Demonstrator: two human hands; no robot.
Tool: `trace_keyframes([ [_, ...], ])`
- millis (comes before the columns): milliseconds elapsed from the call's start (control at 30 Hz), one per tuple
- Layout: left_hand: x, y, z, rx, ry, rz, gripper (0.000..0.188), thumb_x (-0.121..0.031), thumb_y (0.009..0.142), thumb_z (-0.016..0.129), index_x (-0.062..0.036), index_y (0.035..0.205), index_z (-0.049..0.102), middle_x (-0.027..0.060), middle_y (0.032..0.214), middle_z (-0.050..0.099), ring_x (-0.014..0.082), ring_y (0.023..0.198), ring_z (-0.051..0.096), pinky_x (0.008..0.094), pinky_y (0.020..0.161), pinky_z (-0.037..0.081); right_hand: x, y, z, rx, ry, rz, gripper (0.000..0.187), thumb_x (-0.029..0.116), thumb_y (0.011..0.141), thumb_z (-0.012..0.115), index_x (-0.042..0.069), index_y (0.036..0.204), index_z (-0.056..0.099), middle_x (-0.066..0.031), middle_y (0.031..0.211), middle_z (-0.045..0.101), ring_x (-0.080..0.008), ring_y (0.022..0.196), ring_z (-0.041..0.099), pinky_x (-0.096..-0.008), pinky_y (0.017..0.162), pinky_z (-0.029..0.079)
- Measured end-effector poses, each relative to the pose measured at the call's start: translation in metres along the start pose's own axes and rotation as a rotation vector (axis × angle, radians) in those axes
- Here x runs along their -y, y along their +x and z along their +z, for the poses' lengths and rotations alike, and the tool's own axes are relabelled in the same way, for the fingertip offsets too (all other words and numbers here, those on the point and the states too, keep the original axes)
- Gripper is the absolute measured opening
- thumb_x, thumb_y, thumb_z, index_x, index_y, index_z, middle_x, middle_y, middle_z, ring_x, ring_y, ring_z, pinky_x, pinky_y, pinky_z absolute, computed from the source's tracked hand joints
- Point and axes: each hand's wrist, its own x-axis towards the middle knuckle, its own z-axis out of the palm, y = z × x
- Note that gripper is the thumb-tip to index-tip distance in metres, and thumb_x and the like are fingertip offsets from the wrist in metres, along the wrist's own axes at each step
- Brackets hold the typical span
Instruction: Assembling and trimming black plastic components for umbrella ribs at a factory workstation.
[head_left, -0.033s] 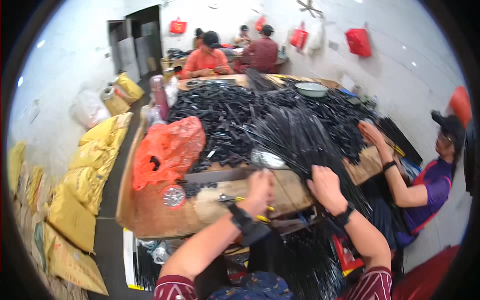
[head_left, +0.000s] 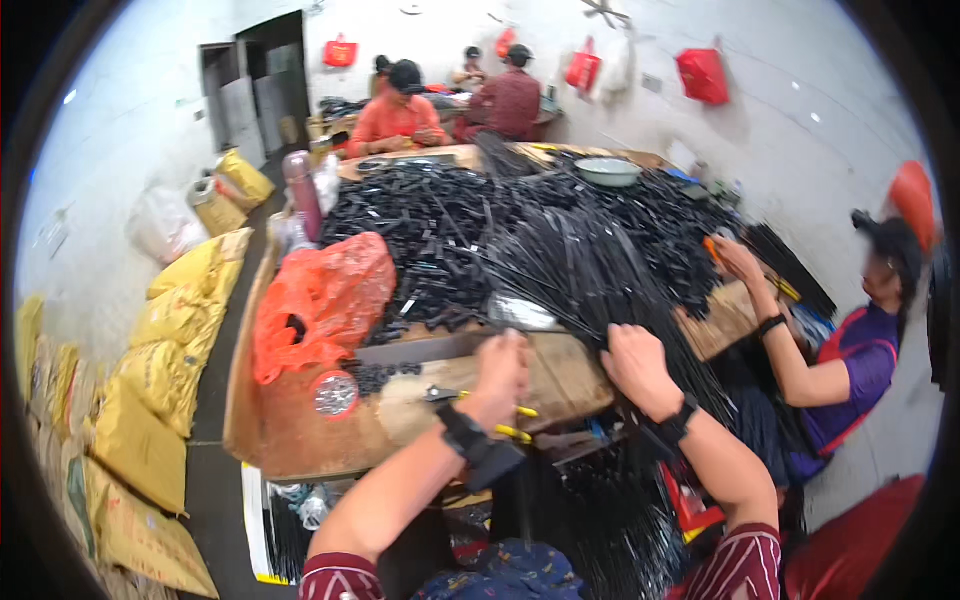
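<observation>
Both of my hands are over the near edge of a wooden work table [head_left: 270,435]. My left hand [head_left: 500,372] is closed, slightly blurred, beside yellow-handled pliers [head_left: 440,396]. What its fingers hold, if anything, is hidden. My right hand [head_left: 640,372] is also closed, against the near end of a fanned bundle of long black strips [head_left: 585,265]; its grip is too unclear to name anything in it. Between the hands lies a pale wooden board [head_left: 570,375]. Behind it, a heap of short black pieces [head_left: 420,230] covers much of the table.
Left on the table are an orange-red plastic bag [head_left: 335,290], a round dish of small silvery parts [head_left: 334,394] and a pink flask [head_left: 302,190]. A pale bowl [head_left: 608,172] stands farther back. A co-worker [head_left: 850,370] sits at right. Yellow sacks [head_left: 150,410] line the left wall.
The whole view has shifted slightly, moving the scene a little left and up. Both hands stay closed in nearly the same places. Something orange now shows at the right co-worker's fingers.
</observation>
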Motion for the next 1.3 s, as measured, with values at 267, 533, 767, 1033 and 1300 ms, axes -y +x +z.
trace_keyframes([
  [267, -0.028, -0.012, -0.026, 0.175, 0.062, 0.051, 0.025, -0.035, 0.096, 0.054, -0.0105, 0.094, 0.051, -0.0056, 0.055, 0.034, 0.0057, 0.039, 0.03, 0.0227, 0.034, 0.02, 0.005, 0.021, -0.023, 0.009, -0.169, -0.098, 0.022, 0.029, 0.074, 0.071, 0.009, 0.068, 0.066, -0.01, 0.068, 0.065, -0.0253, 0.073, 0.063, -0.0337, 0.063, 0.049],
  [533, -0.025, -0.014, -0.046, 0.156, -0.005, 0.062, 0.027, -0.031, 0.097, 0.051, -0.004, 0.098, 0.053, -0.0001, 0.07, 0.05, 0.0057, 0.04, 0.033, 0.0224, 0.034, 0.023, 0.016, 0.029, -0.034, -0.244, 0.332, -0.146, 0.019, 0.011, 0.077, 0.066, 0.002, 0.094, 0.06, -0.0119, 0.077, 0.063, -0.0284, 0.077, 0.061, -0.0393, 0.07, 0.049],
  [767, -0.016, -0.014, -0.043, 0.18, -0.06, -0.003, 0.034, -0.037, 0.1, 0.041, -0.004, 0.102, 0.051, 0.0133, 0.103, 0.063, 0.0065, 0.043, 0.033, 0.0224, 0.036, 0.025, 0.041, 0.047, -0.037, -0.393, 0.059, -0.181, 0.028, 0.009, 0.075, 0.06, 0.002, 0.102, 0.056, -0.0112, 0.093, 0.056, -0.0262, 0.089, 0.053, -0.0332, 0.075, 0.046],
  [1033, -0.006, -0.017, -0.036, 0.121, 0.021, 0.033, 0.039, -0.041, 0.099, 0.042, -0.0038, 0.106, 0.052, 0.0066, 0.09, 0.063, 0.0061, 0.043, 0.036, 0.0227, 0.037, 0.028, 0.114, 0.013, -0.031, 0.434, 1.147, 0.145, 0.029, 0.025, 0.091, 0.056, -0.003, 0.093, 0.063, -0.0143, 0.068, 0.064, -0.0243, 0.064, 0.065, -0.035, 0.057, 0.051],
  [1300, -0.024, -0.019, -0.039, 0.179, -0.004, 0.11, 0.041, -0.043, 0.098, 0.044, -0.0044, 0.103, 0.055, 0.0009, 0.072, 0.057, 0.0068, 0.043, 0.04, 0.0224, 0.036, 0.029, 0.112, -0.005, -0.039, 0.158, 0.855, -0.216, 0.017, 0.015, 0.085, 0.053, 0.003, 0.093, 0.063, -0.0214, 0.071, 0.062, -0.037, 0.066, 0.063, -0.0443, 0.062, 0.048],
])
